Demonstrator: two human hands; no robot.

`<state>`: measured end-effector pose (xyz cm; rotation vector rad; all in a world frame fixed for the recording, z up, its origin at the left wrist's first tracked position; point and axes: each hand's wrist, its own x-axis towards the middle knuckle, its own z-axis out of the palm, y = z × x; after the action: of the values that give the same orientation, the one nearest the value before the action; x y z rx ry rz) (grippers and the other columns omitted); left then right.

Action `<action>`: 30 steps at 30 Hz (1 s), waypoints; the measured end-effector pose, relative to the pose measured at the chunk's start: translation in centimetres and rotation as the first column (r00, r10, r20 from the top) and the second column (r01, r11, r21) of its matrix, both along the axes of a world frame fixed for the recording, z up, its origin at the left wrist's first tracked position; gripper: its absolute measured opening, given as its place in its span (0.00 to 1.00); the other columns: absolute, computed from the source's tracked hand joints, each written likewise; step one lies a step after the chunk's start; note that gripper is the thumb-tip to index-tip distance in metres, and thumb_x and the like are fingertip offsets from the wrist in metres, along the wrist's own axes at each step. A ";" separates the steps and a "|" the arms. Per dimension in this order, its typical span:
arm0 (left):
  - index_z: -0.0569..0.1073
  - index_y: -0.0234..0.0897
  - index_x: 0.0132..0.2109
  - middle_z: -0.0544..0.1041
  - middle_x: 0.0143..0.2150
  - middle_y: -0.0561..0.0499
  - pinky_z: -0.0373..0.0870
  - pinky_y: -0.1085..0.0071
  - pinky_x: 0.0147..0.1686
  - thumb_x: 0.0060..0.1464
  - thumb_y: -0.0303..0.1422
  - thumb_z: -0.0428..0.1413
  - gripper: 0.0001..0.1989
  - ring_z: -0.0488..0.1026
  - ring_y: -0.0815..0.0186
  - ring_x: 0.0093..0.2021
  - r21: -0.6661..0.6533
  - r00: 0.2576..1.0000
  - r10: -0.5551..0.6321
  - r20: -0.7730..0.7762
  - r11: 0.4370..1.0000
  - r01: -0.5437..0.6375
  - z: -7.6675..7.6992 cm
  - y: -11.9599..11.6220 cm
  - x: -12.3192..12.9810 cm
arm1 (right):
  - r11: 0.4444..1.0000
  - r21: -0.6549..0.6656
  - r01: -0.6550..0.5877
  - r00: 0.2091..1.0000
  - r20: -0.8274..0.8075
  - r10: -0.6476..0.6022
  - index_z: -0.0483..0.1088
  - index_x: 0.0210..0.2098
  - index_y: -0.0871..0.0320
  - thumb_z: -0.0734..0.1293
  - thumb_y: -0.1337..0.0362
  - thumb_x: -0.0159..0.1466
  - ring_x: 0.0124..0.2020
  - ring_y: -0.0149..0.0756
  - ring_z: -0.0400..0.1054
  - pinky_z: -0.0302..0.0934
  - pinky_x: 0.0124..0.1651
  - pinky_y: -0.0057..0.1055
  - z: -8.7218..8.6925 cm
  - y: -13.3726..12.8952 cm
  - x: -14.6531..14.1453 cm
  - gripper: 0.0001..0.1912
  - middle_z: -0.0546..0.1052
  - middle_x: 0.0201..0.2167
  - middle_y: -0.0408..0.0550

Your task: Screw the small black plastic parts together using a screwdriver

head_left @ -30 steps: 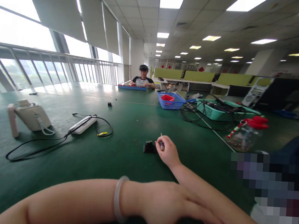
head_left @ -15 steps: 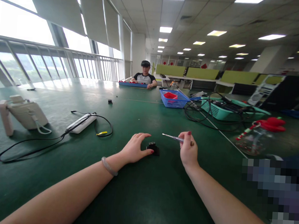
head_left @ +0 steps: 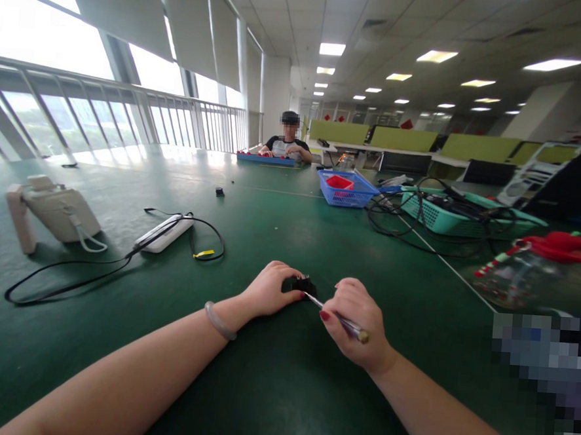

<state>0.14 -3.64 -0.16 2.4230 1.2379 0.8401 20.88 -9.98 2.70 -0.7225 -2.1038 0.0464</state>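
Observation:
A small black block with metal prongs on top (head_left: pixel 308 286) sits on the green table, and my left hand (head_left: pixel 272 288) grips it with the thumb on the near side and the fingers on the far side. A grey bangle is on that wrist. In my right hand (head_left: pixel 358 320) is a slim screwdriver (head_left: pixel 349 327) with a clear handle, pinched between thumb and fingers. Its metal tip points left at the near edge of the block; whether it touches is too small to tell.
On the left are a beige bottle-like item (head_left: pixel 62 213) and a white power bank (head_left: pixel 165 233) with a black cable. A blue basket (head_left: pixel 348 195), a green basket (head_left: pixel 431 216) with cables and a red-lidded jar (head_left: pixel 523 274) stand right. Another person (head_left: pixel 288 145) sits at the far end.
My left hand has closed on the black block. My right hand has brought the screwdriver down and left, turning its tip to the block. The view has shifted slightly.

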 end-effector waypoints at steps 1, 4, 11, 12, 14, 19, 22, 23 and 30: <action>0.76 0.40 0.49 0.78 0.47 0.49 0.66 0.60 0.55 0.50 0.41 0.62 0.19 0.70 0.57 0.52 -0.001 1.000 0.001 0.000 1.000 -0.001 0.0 0.0 0.0 | 1.000 -0.004 -0.002 1.000 0.023 0.002 0.69 0.25 0.52 0.64 0.61 0.64 0.24 0.34 0.63 0.61 0.44 0.41 0.0 0.0 -0.1 0.11 0.71 0.20 0.42; 0.76 0.41 0.49 0.78 0.47 0.49 0.67 0.61 0.54 0.50 0.40 0.61 0.19 0.70 0.57 0.51 -0.026 1.000 0.010 -0.002 1.000 -0.010 0.0 0.0 0.0 | 0.999 -0.035 0.018 0.999 0.049 -0.016 0.71 0.26 0.52 0.63 0.61 0.64 0.26 0.35 0.64 0.61 0.44 0.40 -0.1 0.3 -0.1 0.11 0.72 0.22 0.42; 0.75 0.43 0.50 0.78 0.46 0.50 0.67 0.62 0.53 0.53 0.42 0.59 0.18 0.70 0.58 0.50 -0.061 0.999 -0.001 -0.034 0.998 -0.001 0.3 -0.2 0.0 | 0.987 -0.140 0.078 0.988 -0.119 -0.095 0.71 0.26 0.53 0.62 0.61 0.66 0.27 0.36 0.66 0.61 0.39 0.37 -0.6 1.1 0.1 0.13 0.73 0.22 0.44; 0.75 0.43 0.50 0.79 0.46 0.50 0.67 0.62 0.52 0.53 0.42 0.59 0.18 0.70 0.58 0.50 -0.054 0.999 0.000 -0.040 0.999 -0.002 0.3 -0.2 0.1 | 0.986 -0.149 0.079 0.985 -0.141 -0.101 0.72 0.26 0.53 0.62 0.61 0.66 0.28 0.36 0.66 0.61 0.39 0.37 -0.6 1.1 0.1 0.14 0.73 0.22 0.44; 0.75 0.43 0.50 0.79 0.46 0.50 0.67 0.62 0.52 0.53 0.42 0.60 0.18 0.70 0.57 0.50 -0.044 0.999 0.002 -0.045 0.999 -0.004 0.3 -0.2 0.1 | 0.986 -0.150 0.079 0.979 -0.176 -0.105 0.72 0.26 0.53 0.62 0.61 0.66 0.28 0.36 0.67 0.61 0.39 0.37 -0.6 1.1 0.1 0.14 0.73 0.22 0.43; 0.68 0.44 0.59 0.80 0.44 0.52 0.66 0.60 0.52 0.53 0.40 0.59 0.26 0.69 0.56 0.50 -0.069 0.999 0.008 -0.032 0.998 -0.010 0.2 -0.2 0.2 | 0.971 -0.147 0.190 0.954 -0.208 -0.218 0.72 0.25 0.54 0.63 0.59 0.66 0.28 0.36 0.68 0.61 0.39 0.36 -0.6 1.3 0.2 0.14 0.74 0.24 0.44; 0.66 0.43 0.60 0.80 0.45 0.51 0.66 0.59 0.53 0.53 0.41 0.58 0.27 0.69 0.56 0.52 -0.062 0.999 0.003 -0.033 0.998 -0.005 0.2 -0.3 0.2 | 0.943 -0.213 0.257 0.925 -0.227 -0.303 0.71 0.26 0.55 0.63 0.57 0.66 0.27 0.35 0.67 0.59 0.33 0.33 -0.8 1.6 0.4 0.15 0.73 0.23 0.44; 0.67 0.43 0.59 0.79 0.45 0.51 0.66 0.59 0.54 0.54 0.41 0.58 0.26 0.68 0.56 0.52 -0.053 0.999 -0.004 -0.037 0.999 0.002 0.2 -0.3 0.2 | 0.933 -0.244 0.266 0.914 -0.243 -0.324 0.71 0.26 0.55 0.63 0.56 0.66 0.25 0.34 0.66 0.58 0.31 0.31 -0.9 1.7 0.5 0.15 0.72 0.22 0.43; 0.71 0.44 0.55 0.77 0.49 0.50 0.66 0.59 0.54 0.49 0.40 0.61 0.25 0.68 0.54 0.53 -0.025 0.994 -0.054 -0.091 0.998 0.052 0.5 -0.5 0.1 | 0.874 -0.425 0.238 0.879 -0.288 -0.380 0.68 0.22 0.56 0.61 0.51 0.66 0.17 0.30 0.57 0.50 0.21 0.27 -1.2 2.1 0.7 0.21 0.62 0.14 0.38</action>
<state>0.23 -4.15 0.33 2.4899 1.2020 0.7028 21.62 -7.91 1.47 -1.1870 -1.6110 0.3884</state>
